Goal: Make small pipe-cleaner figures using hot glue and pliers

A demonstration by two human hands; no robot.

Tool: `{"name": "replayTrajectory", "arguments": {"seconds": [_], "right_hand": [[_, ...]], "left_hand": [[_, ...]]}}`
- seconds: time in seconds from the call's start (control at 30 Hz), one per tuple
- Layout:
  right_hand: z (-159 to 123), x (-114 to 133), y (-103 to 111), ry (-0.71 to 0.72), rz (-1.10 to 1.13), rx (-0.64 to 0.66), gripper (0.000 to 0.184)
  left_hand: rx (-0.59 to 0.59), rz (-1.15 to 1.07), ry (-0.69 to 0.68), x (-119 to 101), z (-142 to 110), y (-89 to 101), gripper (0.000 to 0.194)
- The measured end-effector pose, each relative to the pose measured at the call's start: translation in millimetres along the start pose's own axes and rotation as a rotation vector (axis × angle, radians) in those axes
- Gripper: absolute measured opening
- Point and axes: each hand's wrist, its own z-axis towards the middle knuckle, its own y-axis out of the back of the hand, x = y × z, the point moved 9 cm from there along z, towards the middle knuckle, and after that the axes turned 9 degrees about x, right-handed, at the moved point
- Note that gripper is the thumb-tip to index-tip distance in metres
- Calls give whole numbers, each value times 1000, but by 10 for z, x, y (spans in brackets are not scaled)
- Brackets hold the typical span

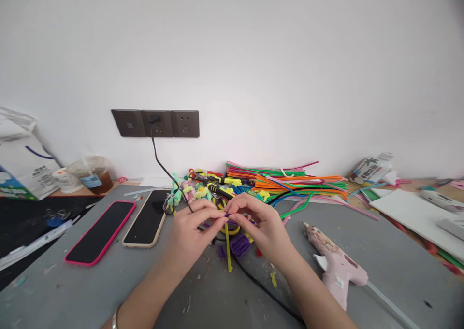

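My left hand (pixel 197 227) and my right hand (pixel 261 225) meet above the middle of the grey mat (pixel 152 280), fingertips pinched together. Between them is a small purple pipe cleaner (pixel 226 215), mostly covered by the fingers. Just below hangs or lies a yellow-green pipe cleaner strip (pixel 228 254); I cannot tell whether it joins the purple one. A folded purple pipe cleaner bundle (pixel 241 245) lies under my right hand. Behind both hands, pliers with black and yellow handles (pixel 221 190) rest among small pipe cleaner pieces (pixel 201 190).
Bundles of coloured pipe cleaners (pixel 300 185) lie along the wall. At right is a pink glue gun (pixel 339 264) with its stick. Two phones (pixel 101 232) lie left; a drink cup (pixel 94 177) stands behind them. A black cable (pixel 259 283) crosses the mat.
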Motion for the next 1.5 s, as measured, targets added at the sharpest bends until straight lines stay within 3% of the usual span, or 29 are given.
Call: {"name": "replayTrajectory", "arguments": {"seconds": [0.2,0.3,0.43,0.63,0.8,0.97,1.1,1.2,1.37,1.5], "right_hand": [[4,-178,68,-62,8,-94,9],[-30,-393,106,-211,-194,-127,11],[-56,-559,-2,-305,-551,15,11],[-82,-532,-96,-264,-783,78,17],[-90,-463,-88,-255,-922,34,15],[-81,-280,105,-199,-644,-171,13],[-138,-347,326,-229,-165,-368,15],[-182,-498,393,-242,228,-481,23],[-128,-611,243,-266,740,-476,40],[-123,-615,90,-356,806,-411,39]], "left_hand": [[62,9,148,213,0,-39,10],[51,35,208,360,-4,6,9],[26,122,244,472,6,104,8],[44,152,248,498,16,107,6],[98,176,278,507,10,36,9],[86,162,292,476,6,68,14],[-21,42,364,546,-32,148,14],[-55,-235,493,670,-75,94,18],[41,-646,645,678,-103,-183,32],[111,-847,700,642,-151,-374,39]]}}
